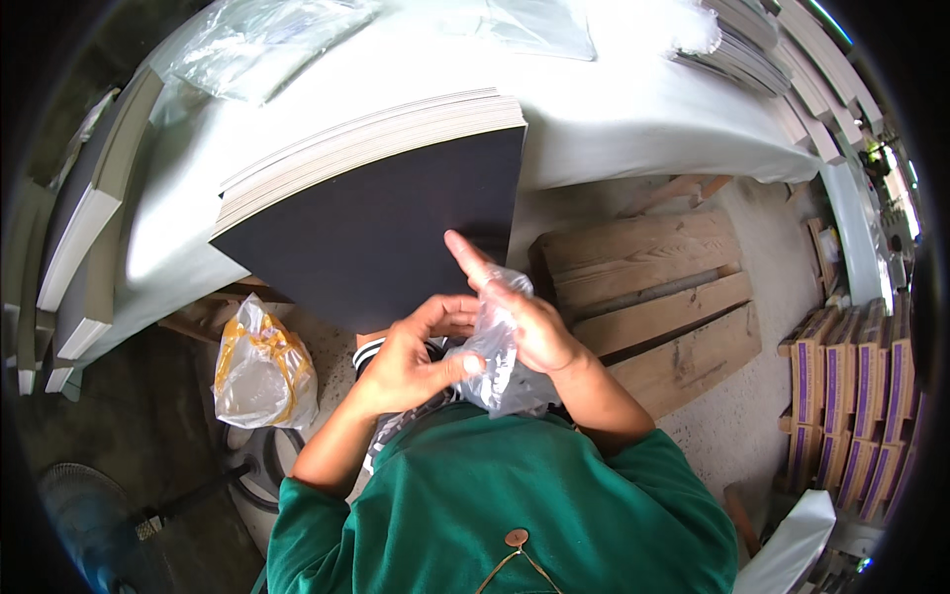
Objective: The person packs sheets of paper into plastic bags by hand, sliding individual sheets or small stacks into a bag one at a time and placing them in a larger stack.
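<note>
Crumpled clear plastic film (495,361) is bunched between my two hands, close in front of my body. My left hand (406,356) has its fingers and thumb curved around the film's left side. On the other side, my right hand (534,322) holds the film, its index finger stretched toward the far left and part of the film wrapped over it. Just beyond them, a thick stack of large sheets (376,148) with a black top sheet (376,228) juts over the table's near edge toward me. Some fingers are hidden by the film.
A white-covered table (633,129) curves around me, with clear plastic (267,49) and more stacks at both ends. Below stand a wooden pallet (653,297), a filled plastic bag (262,371) and a fan (89,515). Several cartons (851,396) are piled at right.
</note>
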{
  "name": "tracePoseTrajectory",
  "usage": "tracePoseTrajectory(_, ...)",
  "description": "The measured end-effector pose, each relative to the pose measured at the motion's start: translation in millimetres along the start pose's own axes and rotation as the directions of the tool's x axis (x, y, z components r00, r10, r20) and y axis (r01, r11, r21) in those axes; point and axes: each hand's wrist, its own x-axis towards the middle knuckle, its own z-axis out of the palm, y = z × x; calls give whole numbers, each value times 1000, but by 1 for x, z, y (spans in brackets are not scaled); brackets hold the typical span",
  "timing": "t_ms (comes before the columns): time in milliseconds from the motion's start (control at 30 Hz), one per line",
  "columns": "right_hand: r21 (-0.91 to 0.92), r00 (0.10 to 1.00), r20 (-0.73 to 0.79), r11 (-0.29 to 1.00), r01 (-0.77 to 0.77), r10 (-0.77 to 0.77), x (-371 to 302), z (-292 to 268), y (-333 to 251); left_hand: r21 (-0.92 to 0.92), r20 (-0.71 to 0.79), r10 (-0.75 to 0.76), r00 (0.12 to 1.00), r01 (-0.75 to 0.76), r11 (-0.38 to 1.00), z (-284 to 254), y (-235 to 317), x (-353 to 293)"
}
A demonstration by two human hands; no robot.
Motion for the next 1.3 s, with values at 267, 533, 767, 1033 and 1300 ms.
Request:
tracePoseTrajectory(267, -20, 964, -261, 998, -68, 60, 4, 5, 19, -284, -318, -127, 939, 33, 958, -20, -13, -8)
tracePoseTrajectory(533, 135, 961, -275, 991, 15, 23, 9, 4, 29, 189, -386, 41, 921, 36, 981, -29, -21, -2)
tracePoseTrajectory(767, 543, 995, -49, 839, -45, 85, 3, 6, 17, 139, -419, 33, 907, 28, 990, -36, -5, 11)
tracePoseTrajectory(1033, 470, 981, -193, 881, 58, 38, 1, 6, 14, 523, -279, 215, 936, -40, 852, -40, 0, 7)
tracePoseTrajectory(1300, -70, 999, 0, 997, -32, 32, 2, 0, -1, 148, -52, -333, 942, 337, 930, -22, -15, -13)
